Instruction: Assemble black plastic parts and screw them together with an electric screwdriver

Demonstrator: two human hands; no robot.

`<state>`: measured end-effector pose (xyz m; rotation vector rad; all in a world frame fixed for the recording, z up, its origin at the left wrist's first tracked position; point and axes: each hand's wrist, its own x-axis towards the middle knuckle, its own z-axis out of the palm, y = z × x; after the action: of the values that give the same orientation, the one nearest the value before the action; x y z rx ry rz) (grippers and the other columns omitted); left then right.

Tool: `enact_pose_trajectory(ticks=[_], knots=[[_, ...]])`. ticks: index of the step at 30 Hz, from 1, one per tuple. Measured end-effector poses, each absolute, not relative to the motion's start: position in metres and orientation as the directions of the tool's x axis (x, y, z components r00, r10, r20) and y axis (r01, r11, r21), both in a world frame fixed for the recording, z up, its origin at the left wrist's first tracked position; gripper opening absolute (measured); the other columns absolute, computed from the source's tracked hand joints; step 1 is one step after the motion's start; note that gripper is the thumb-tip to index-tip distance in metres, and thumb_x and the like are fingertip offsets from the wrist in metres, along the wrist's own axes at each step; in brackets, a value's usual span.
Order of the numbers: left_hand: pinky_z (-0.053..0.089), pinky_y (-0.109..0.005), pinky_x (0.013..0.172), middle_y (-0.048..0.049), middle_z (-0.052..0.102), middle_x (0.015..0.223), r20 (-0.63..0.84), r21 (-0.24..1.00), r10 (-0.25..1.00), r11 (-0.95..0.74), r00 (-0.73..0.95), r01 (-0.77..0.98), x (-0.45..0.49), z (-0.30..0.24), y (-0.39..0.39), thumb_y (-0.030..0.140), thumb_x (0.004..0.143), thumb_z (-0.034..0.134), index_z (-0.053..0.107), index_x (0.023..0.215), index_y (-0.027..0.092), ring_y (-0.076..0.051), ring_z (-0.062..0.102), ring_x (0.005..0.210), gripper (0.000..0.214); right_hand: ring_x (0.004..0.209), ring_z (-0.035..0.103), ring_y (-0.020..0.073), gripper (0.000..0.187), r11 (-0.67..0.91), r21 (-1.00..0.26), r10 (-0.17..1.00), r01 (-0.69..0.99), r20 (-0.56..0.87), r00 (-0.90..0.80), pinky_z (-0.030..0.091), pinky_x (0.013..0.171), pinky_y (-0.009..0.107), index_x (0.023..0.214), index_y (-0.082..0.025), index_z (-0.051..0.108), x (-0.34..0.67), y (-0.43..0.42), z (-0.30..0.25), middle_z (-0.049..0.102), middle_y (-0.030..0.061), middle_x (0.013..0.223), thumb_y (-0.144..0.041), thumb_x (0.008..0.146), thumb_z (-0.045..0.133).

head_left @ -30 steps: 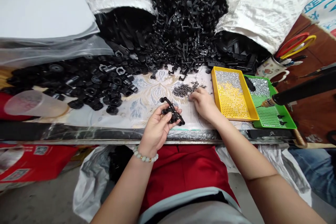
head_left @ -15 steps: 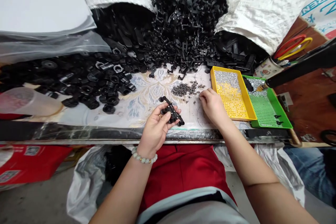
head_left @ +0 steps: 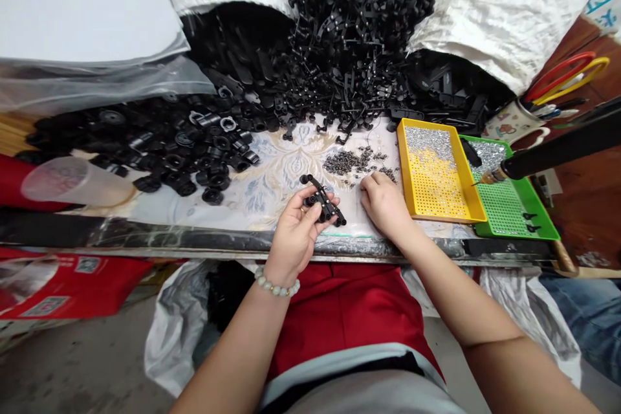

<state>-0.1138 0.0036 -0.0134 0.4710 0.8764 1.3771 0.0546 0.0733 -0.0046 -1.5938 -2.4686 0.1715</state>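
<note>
My left hand (head_left: 297, 229) is closed around a narrow black plastic assembly (head_left: 326, 202) with round ends and small bright dots along it, held just above the table near its front edge. Close by on the right, my right hand (head_left: 387, 207) is curled with thumb and forefinger together, low over the tabletop. Whatever it pinches is too small or hidden to make out. Just behind the fingers lies a loose pile of tiny dark metal pieces (head_left: 343, 162).
Black plastic parts (head_left: 349, 45) heap at the back, with black ring-shaped pieces (head_left: 213, 168) at left. A yellow tray (head_left: 480, 215) and a green tray (head_left: 546, 229) hold small silvery pieces. A black-bodied tool (head_left: 557, 149) reaches over the green tray. A translucent cup (head_left: 72, 181) lies at left.
My right hand has moved left and slightly toward me, away from the yellow tray and closer to my left hand. The left hand keeps its hold on the black assembly. The camera view has shifted.
</note>
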Motion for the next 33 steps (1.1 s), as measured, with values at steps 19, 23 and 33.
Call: enact_pose_trajectory(ticks=[19,23,33], knots=[[0.049,-0.038,0.09,-0.0018,0.068,0.091,-0.233,0.739,0.971,0.146,-0.047,-0.658,-0.113,-0.015,0.002,0.019,0.075,0.068,0.053,0.101,0.022,-0.017,0.066,0.093,0.03,0.055,0.042,0.0051,0.032,-0.357,-0.934,0.787,0.01,-0.306,-0.536,0.028,0.052,0.019,0.085,-0.019,0.044,0.039,0.06,-0.007,0.051,-0.0066,0.065,-0.032,0.07,0.069],[0.05,-0.039,0.089,-0.0023,0.068,0.091,-0.248,0.748,0.966,0.144,-0.071,-0.648,-0.112,-0.014,0.002,0.02,0.074,0.069,0.053,0.102,0.021,-0.018,0.066,0.094,0.032,0.061,0.048,0.007,0.028,-0.302,-0.951,0.775,0.071,-0.288,-0.563,0.036,0.059,0.021,0.087,-0.02,0.043,0.038,0.059,-0.003,0.053,-0.0047,0.071,-0.03,0.074,0.064],[0.052,-0.037,0.086,-0.0015,0.067,0.089,-0.273,0.742,0.953,0.12,-0.134,-0.659,-0.108,-0.015,0.002,0.021,0.073,0.069,0.053,0.107,0.022,-0.017,0.064,0.096,0.037,0.069,0.053,0.0102,0.008,0.075,-0.952,0.897,0.298,-0.066,-0.437,0.042,0.066,0.024,0.087,-0.021,0.043,0.024,0.034,-0.003,0.057,0.0001,0.084,-0.022,0.082,0.049]])
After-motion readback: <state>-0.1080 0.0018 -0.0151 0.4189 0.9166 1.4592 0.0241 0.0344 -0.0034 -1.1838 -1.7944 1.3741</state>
